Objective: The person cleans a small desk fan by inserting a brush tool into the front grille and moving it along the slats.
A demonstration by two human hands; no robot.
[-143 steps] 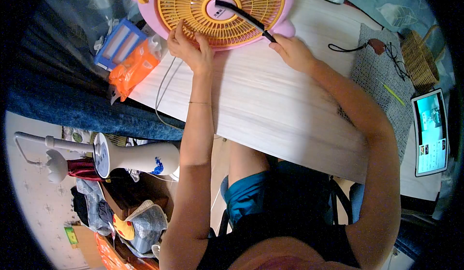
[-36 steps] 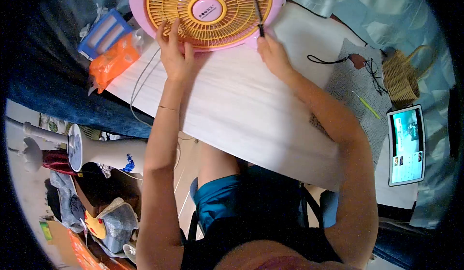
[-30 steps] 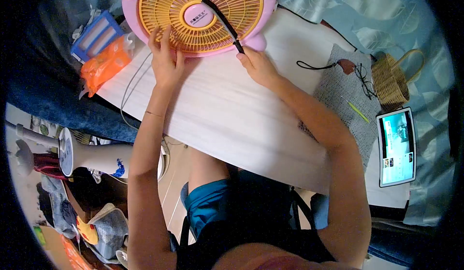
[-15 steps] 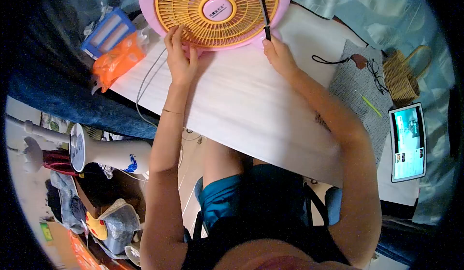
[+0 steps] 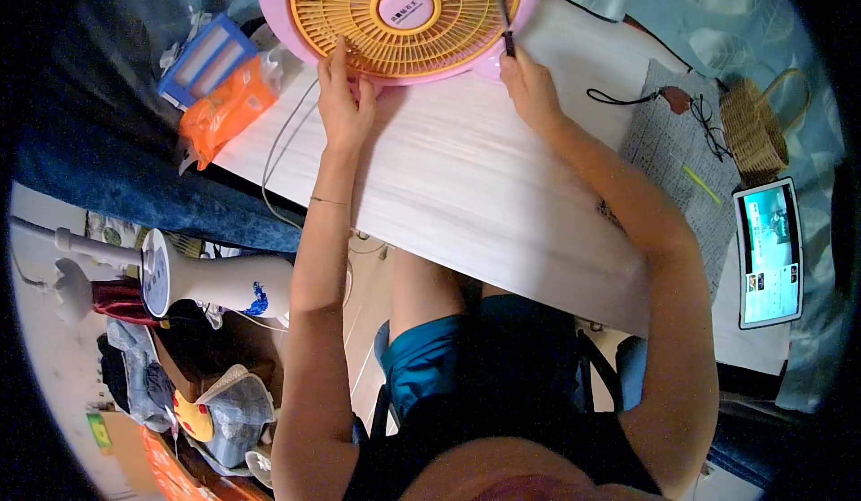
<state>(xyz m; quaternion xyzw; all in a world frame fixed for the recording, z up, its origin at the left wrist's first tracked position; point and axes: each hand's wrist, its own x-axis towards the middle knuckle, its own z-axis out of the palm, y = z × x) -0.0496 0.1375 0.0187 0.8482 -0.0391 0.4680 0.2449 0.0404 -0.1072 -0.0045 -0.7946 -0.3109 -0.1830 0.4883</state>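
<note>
A pink fan [image 5: 405, 8] with a round yellow grille stands at the back of the white table [image 5: 484, 178]. My left hand [image 5: 345, 102] rests against the grille's lower left edge, fingers apart, holding nothing. A long, thin black brush [image 5: 502, 8] is gripped by its end in my right hand [image 5: 531, 88]. The brush lies across the right side of the grille and points up. Its far tip reaches the top edge of the view.
An orange bag [image 5: 231, 106] and a blue-framed box [image 5: 204, 60] are left of the fan. On the right are a grey mat [image 5: 659, 138] with glasses and a green pen [image 5: 701, 184], a wicker basket [image 5: 755, 133] and a lit tablet [image 5: 769, 254]. A grey cord [image 5: 273, 156] hangs over the left edge.
Compared with a second ago, the brush has swung from the grille's centre to its right side with my right hand. My left hand stays at the lower left. The whole view has shifted a little.
</note>
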